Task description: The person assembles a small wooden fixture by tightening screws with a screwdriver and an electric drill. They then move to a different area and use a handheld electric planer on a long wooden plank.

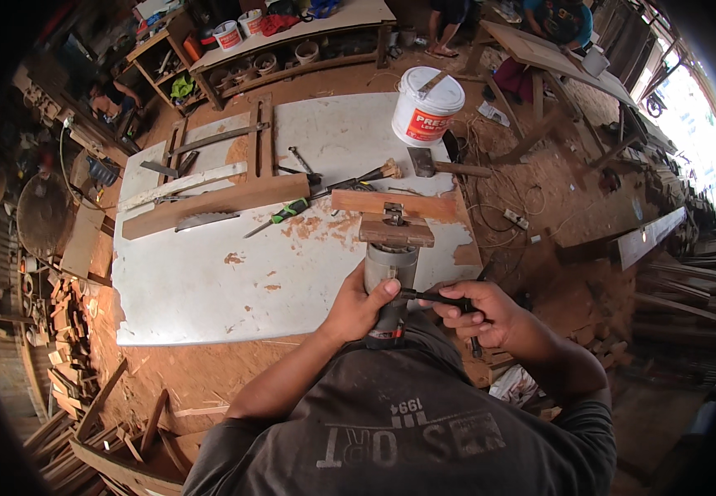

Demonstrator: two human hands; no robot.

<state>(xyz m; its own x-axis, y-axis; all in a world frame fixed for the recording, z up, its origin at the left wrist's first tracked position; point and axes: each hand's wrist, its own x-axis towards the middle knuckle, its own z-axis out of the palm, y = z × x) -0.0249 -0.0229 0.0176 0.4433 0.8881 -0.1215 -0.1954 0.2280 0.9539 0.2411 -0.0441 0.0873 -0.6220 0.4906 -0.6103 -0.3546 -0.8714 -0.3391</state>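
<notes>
My left hand point(356, 304) is wrapped round the grey body of a hand-held router point(391, 263), held upright close to my chest. A brown wooden plate point(399, 234) is fixed across the router's far end, with a metal fitting point(392, 212) above it. In the fingers of my right hand point(490, 314) is a black bar-shaped tool, possibly a wrench point(425, 295); its tip meets the router's side next to my left thumb. Beyond the router, a reddish wood strip point(432, 205) lies on the white worktop point(201, 298).
Left of the router lie a green-handled screwdriver point(290, 209), a saw blade point(206, 221) and a long board point(217, 207). A hammer point(449, 168) and a white bucket point(425, 107) stand farther off. Cords point(515, 217) cross the right-hand floor. People point(560, 21) are in the background.
</notes>
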